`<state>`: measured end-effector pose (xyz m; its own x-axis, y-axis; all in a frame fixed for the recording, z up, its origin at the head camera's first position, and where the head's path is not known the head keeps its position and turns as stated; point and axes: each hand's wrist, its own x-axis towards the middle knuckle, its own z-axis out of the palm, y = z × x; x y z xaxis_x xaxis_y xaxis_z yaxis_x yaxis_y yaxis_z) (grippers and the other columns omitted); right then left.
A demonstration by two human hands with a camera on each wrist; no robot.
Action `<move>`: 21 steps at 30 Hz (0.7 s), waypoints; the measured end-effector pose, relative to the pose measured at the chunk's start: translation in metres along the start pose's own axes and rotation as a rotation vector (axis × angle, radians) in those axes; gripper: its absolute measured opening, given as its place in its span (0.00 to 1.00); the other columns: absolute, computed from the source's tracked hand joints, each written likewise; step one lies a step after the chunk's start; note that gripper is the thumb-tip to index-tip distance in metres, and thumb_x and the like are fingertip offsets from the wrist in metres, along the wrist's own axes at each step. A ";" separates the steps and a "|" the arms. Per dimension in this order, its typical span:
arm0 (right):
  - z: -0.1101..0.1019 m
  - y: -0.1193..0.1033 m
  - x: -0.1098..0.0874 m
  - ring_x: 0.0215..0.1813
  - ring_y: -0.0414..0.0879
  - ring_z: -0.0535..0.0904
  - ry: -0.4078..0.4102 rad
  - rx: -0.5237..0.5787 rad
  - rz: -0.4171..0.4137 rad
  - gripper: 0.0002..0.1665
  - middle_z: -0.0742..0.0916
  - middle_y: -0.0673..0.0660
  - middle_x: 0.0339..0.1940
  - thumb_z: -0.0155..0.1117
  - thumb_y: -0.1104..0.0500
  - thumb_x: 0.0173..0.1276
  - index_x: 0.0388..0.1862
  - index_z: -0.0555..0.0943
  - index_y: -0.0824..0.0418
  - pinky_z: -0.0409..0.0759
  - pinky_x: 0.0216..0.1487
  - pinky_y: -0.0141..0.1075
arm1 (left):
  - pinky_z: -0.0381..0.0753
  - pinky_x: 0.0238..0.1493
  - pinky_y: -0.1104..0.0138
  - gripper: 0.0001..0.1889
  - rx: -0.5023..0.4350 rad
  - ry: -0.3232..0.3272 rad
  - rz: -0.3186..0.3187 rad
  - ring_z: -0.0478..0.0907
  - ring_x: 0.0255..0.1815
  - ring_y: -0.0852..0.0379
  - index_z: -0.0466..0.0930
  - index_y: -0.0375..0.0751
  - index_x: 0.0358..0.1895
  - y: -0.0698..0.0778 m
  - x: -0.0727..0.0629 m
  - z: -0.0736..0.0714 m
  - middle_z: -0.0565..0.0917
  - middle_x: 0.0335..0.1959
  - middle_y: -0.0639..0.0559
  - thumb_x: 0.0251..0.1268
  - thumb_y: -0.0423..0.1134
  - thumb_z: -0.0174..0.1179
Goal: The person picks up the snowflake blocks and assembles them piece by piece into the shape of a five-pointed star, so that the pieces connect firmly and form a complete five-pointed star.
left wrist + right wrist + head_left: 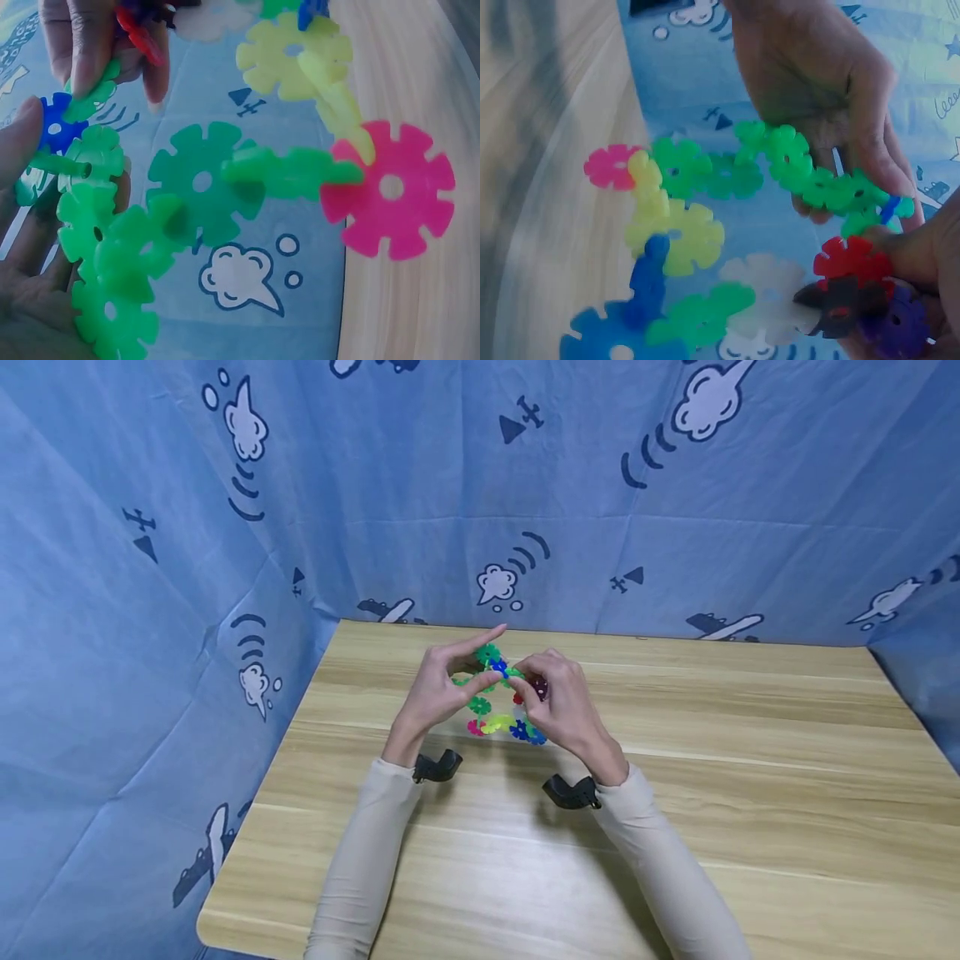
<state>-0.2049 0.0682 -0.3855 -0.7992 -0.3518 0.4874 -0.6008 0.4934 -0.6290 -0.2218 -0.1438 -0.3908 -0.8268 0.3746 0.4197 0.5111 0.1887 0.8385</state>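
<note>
Both hands hold a looped chain of notched plastic snowflake discs above the table. My left hand (442,685) pinches a dark blue disc (46,139) by the thumb, its index finger stretched out in the head view. Close beside it, my right hand (558,689) pinches a green disc (97,97) that meets the blue one. Green discs hang from the left hand and lead to a pink disc (424,187) and a yellow disc (262,52). Beneath the right hand are a red disc (847,255), a purple disc (896,334) and a white disc (757,281).
A wood-grain table (750,760) lies under the hands. Blue patterned cloth (420,485) hangs behind it and on the left. Black camera mounts sit at the left wrist (438,767) and right wrist (572,793).
</note>
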 end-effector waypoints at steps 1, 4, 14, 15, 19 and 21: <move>0.000 0.000 0.000 0.31 0.46 0.74 -0.002 0.010 0.012 0.06 0.84 0.55 0.23 0.69 0.63 0.72 0.34 0.87 0.64 0.71 0.33 0.34 | 0.90 0.50 0.62 0.31 -0.003 0.004 -0.001 0.86 0.36 0.57 0.73 0.51 0.76 -0.001 0.000 -0.001 0.88 0.34 0.49 0.71 0.37 0.68; -0.002 0.000 0.002 0.31 0.45 0.76 -0.018 0.047 0.061 0.05 0.86 0.54 0.26 0.71 0.61 0.73 0.37 0.88 0.62 0.75 0.33 0.31 | 0.90 0.50 0.62 0.30 -0.002 0.023 -0.016 0.87 0.38 0.57 0.73 0.49 0.75 -0.001 -0.002 -0.003 0.89 0.39 0.49 0.72 0.38 0.68; -0.015 0.007 0.003 0.45 0.47 0.87 -0.119 0.150 0.170 0.16 0.88 0.56 0.47 0.75 0.52 0.69 0.51 0.86 0.59 0.91 0.51 0.44 | 0.89 0.51 0.62 0.26 0.038 0.070 -0.078 0.88 0.40 0.55 0.77 0.54 0.71 0.003 -0.001 -0.004 0.90 0.42 0.48 0.71 0.40 0.69; -0.017 0.008 0.003 0.45 0.48 0.87 -0.128 0.159 0.175 0.18 0.88 0.57 0.48 0.76 0.53 0.68 0.52 0.86 0.59 0.91 0.53 0.46 | 0.89 0.51 0.62 0.26 0.041 0.074 -0.087 0.88 0.40 0.55 0.78 0.54 0.71 0.003 -0.001 -0.004 0.90 0.42 0.48 0.71 0.41 0.69; -0.019 0.013 0.003 0.47 0.50 0.88 -0.133 0.181 0.178 0.20 0.89 0.59 0.50 0.78 0.56 0.66 0.54 0.85 0.60 0.89 0.56 0.49 | 0.89 0.50 0.62 0.24 0.045 0.066 -0.130 0.89 0.40 0.55 0.79 0.53 0.69 0.003 0.000 -0.002 0.90 0.43 0.49 0.72 0.44 0.68; -0.019 0.014 0.003 0.46 0.51 0.88 -0.122 0.197 0.175 0.19 0.89 0.60 0.49 0.78 0.59 0.65 0.53 0.85 0.61 0.89 0.57 0.50 | 0.89 0.50 0.61 0.24 0.040 0.050 -0.151 0.89 0.40 0.54 0.79 0.52 0.68 0.002 0.000 -0.002 0.89 0.43 0.49 0.71 0.44 0.69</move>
<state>-0.2148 0.0894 -0.3809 -0.8804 -0.3738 0.2918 -0.4358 0.3951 -0.8087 -0.2211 -0.1451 -0.3885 -0.9050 0.2935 0.3080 0.3887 0.2759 0.8791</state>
